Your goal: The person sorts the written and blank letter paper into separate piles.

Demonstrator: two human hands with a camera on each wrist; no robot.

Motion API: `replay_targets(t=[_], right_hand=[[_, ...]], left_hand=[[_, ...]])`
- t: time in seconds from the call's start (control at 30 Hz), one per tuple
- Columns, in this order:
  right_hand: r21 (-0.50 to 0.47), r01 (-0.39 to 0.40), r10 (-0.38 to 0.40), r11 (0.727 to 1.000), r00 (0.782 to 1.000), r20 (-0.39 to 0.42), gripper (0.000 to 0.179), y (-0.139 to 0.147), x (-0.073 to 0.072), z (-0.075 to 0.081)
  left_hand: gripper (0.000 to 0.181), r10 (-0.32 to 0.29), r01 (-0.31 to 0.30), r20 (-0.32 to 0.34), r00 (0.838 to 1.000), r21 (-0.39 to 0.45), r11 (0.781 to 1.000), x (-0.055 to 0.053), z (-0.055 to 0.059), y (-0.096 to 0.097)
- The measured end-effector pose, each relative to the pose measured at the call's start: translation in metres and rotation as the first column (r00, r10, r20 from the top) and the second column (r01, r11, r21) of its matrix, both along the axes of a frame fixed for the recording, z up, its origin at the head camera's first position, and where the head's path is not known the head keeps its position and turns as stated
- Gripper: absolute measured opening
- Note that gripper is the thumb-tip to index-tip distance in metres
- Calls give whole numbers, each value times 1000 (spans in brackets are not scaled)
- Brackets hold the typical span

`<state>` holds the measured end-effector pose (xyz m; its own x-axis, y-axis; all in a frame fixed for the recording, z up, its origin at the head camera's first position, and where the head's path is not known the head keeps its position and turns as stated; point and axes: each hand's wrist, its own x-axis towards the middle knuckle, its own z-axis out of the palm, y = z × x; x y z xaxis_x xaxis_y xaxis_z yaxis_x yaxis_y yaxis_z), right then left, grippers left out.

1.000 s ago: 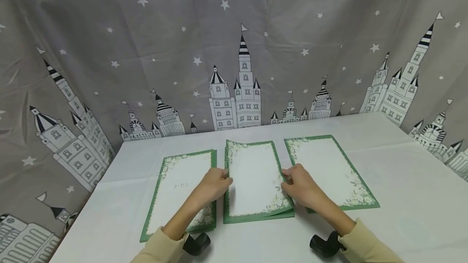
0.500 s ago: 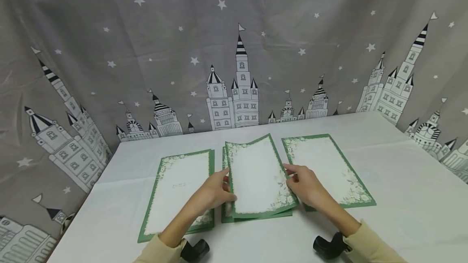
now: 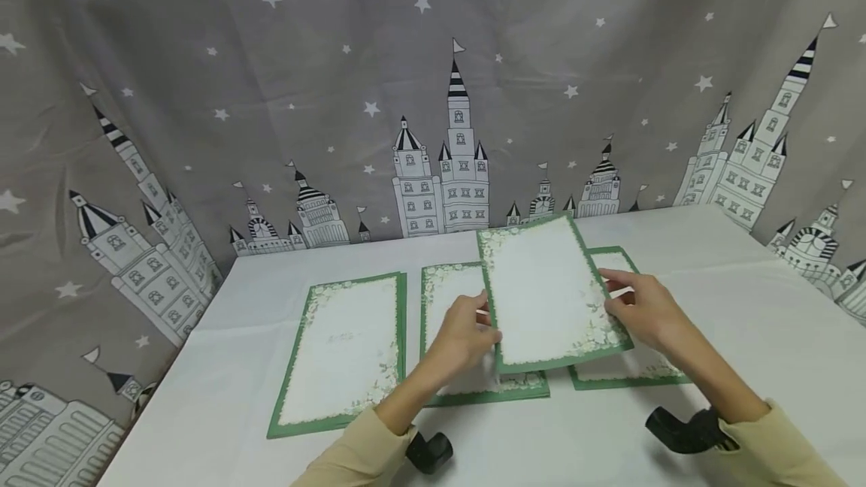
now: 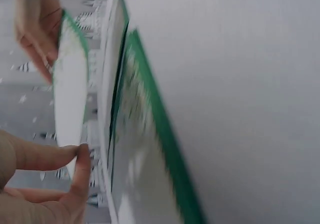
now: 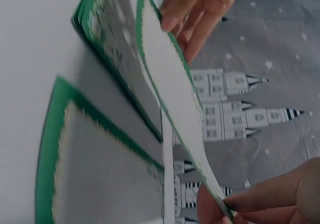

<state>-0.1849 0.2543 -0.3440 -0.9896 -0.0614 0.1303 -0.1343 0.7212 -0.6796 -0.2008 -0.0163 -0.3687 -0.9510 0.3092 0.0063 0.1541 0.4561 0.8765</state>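
Observation:
Between both hands a sheet of paper (image 3: 544, 291) with a green, flower-printed border is held up off the table. My left hand (image 3: 467, 333) pinches its left edge between thumb and fingers. The opposite edge is pinched by my right hand (image 3: 643, 307). Both wrist views show the sheet raised and slightly bowed. It overlaps the middle stack of like sheets (image 3: 449, 284) and the sheet at the right (image 3: 656, 367), hiding part of each. Further left lies another stack of bordered sheets (image 3: 345, 352), with faint writing on the top one.
A white cloth (image 3: 243, 367) covers the table. Behind it hangs a grey curtain (image 3: 325, 96) printed with castles and stars. A black wrist-worn device (image 3: 429, 451) sits by the left sleeve, and another black device (image 3: 683, 431) by the right.
Both hands have lifted the top sheet from the middle stack and carried it up and to the right, over toward the right-hand sheet. More of the middle stack shows now.

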Motion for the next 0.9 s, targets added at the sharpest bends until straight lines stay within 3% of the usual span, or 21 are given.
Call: replay_targets(t=[0.13,0.27,0.47,0.57,0.73,0.9], right_hand=[[71,38,-38,997,999,6,52,25,3,3],[127,61,-60,990,998,-7,51,44,5,5],[192,130,-120,973,991,-61,52,63,6,8],[194,120,-112,974,992,-52,53,66,4,6],[207,76,-79,975,997,10,52,64,3,-5],[233,69,-78,970,996,31,51,63,2,-14]], left_hand=[[70,-67,69,-32,997,61,996,2,-5,27],[69,-114,118,-75,991,46,992,6,-5,53],[41,-186,185,-190,964,-22,983,12,-4,86],[46,-196,183,-221,955,-77,980,12,-6,93],[8,-199,176,-229,953,-117,977,7,-9,92],[33,-221,195,-217,951,-132,972,3,-12,87]])
